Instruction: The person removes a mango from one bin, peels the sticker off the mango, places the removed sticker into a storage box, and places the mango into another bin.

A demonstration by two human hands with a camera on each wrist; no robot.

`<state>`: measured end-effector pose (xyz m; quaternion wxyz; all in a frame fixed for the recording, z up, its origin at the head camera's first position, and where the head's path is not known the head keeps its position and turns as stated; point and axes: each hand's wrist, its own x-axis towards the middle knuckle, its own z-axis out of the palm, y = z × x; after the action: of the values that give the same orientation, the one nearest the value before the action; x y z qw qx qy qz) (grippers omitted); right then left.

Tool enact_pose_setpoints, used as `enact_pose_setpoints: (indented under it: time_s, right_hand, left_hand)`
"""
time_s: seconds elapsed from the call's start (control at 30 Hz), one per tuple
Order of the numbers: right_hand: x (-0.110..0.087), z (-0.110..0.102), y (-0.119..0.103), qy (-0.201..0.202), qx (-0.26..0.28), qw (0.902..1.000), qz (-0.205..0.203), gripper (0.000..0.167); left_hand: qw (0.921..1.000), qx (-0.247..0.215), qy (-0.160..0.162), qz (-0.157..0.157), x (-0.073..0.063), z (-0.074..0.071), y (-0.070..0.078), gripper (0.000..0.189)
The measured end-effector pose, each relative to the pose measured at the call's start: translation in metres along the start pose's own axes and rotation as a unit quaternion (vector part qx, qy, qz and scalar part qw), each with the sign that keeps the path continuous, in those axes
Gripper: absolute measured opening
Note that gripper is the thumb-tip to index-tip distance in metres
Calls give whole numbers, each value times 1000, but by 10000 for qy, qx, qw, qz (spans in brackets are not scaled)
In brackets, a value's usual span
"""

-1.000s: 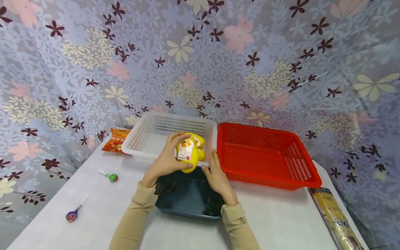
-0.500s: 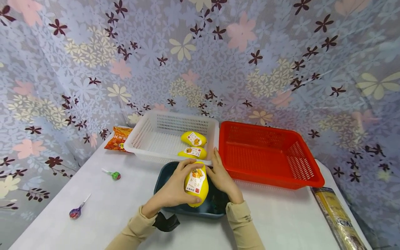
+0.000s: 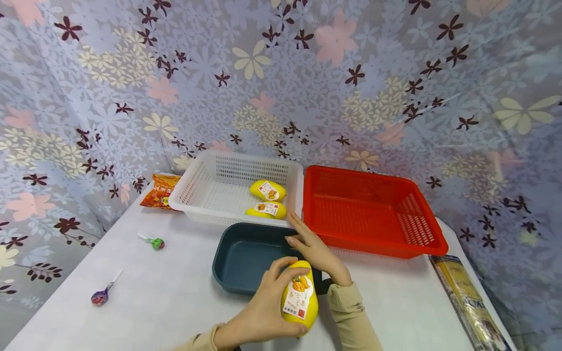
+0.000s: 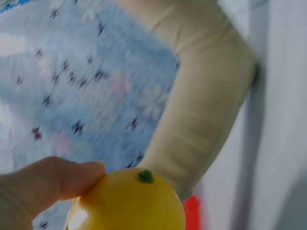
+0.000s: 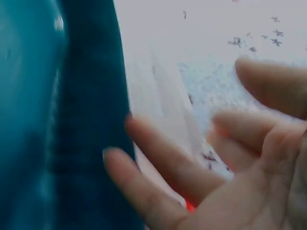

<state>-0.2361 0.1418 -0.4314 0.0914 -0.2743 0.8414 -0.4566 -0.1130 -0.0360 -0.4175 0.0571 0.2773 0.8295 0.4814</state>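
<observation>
My left hand (image 3: pixel 263 309) grips a yellow mango (image 3: pixel 311 304) with a white printed label, above the table's front and off the front right corner of the dark teal basin (image 3: pixel 230 287). In the left wrist view the thumb (image 4: pixel 62 179) presses the mango (image 4: pixel 127 203) beside its green stem spot. Fingers loosely extended, my right hand (image 3: pixel 318 251) is at the basin's right side and holds nothing. Its fingers spread beside the basin wall (image 5: pixel 91 96) in the right wrist view; whether they touch it I cannot tell.
Behind the basin stands a white basket (image 3: pixel 197 214) with two labelled mangoes (image 3: pixel 269 190), next to a red basket (image 3: pixel 369 247). An orange snack bag (image 3: pixel 161 191), a green lollipop (image 3: pixel 157 243) and a purple lollipop (image 3: pixel 101 296) lie left. A long yellow packet (image 3: pixel 467 297) lies right.
My left hand has carried the mango from the white basket's front edge, over the basin, towards the front right. My right hand has stayed by the basin's right side, shifting slightly right.
</observation>
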Motion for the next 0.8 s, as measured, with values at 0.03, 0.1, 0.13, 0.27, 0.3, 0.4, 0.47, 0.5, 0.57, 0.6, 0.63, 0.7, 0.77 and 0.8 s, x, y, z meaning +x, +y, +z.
enact_pose_setpoints:
  time_s: [0.03, 0.1, 0.13, 0.27, 0.3, 0.4, 0.47, 0.5, 0.57, 0.6, 0.63, 0.7, 0.77, 0.8]
  right_hand:
    - [-2, -2, 0, -81, 138, 9999, -65, 61]
    - [-8, -7, -2, -191, 425, 9988, -176, 55]
    - [-11, -10, -3, -201, 520, 9982, -208, 53]
    - [-24, -18, -6, -146, 573, 9978, -286, 46]
    - [-28, -19, -6, -123, 529, 9981, -278, 46]
    - [-39, -23, -7, 6, 415, 9989, -215, 44]
    - [-48, -25, -6, 100, 426, 9989, -176, 42]
    - [-53, -26, -5, 163, 437, 9988, -149, 42]
    - [-65, -30, -2, 276, 448, 9986, -62, 41]
    - [-70, -31, 0, 349, 420, 9985, -10, 41]
    - [-76, -32, 1, 415, 366, 9985, 28, 41]
    - [-88, -34, 4, 570, 240, 9978, 219, 40]
    - [-100, -34, 7, 673, 107, 9971, 353, 39]
    - [-106, -34, 8, 679, 41, 9969, 405, 39]
  left_hand:
    - [10000, -24, -47, 47, -3, 5, 0, 88]
    - [9995, -130, -252, 120, -8, 14, -2, 85]
    - [9989, -161, -389, 192, -10, 19, -4, 84]
    - [9959, -43, -835, 356, -16, 35, -15, 76]
    - [9952, 83, -887, 396, -17, 39, -17, 74]
    - [9939, 344, -967, 397, -18, 46, -24, 71]
    - [9933, 465, -980, 391, -18, 50, -28, 71]
    - [9931, 521, -965, 422, -18, 52, -30, 71]
    - [9926, 597, -938, 485, -17, 54, -34, 72]
    - [9924, 647, -917, 513, -17, 55, -35, 72]
    - [9922, 703, -884, 535, -17, 56, -36, 73]
    - [9920, 776, -825, 550, -17, 58, -37, 74]
    - [9921, 821, -819, 481, -17, 59, -36, 74]
    - [9921, 854, -806, 448, -17, 59, -36, 74]
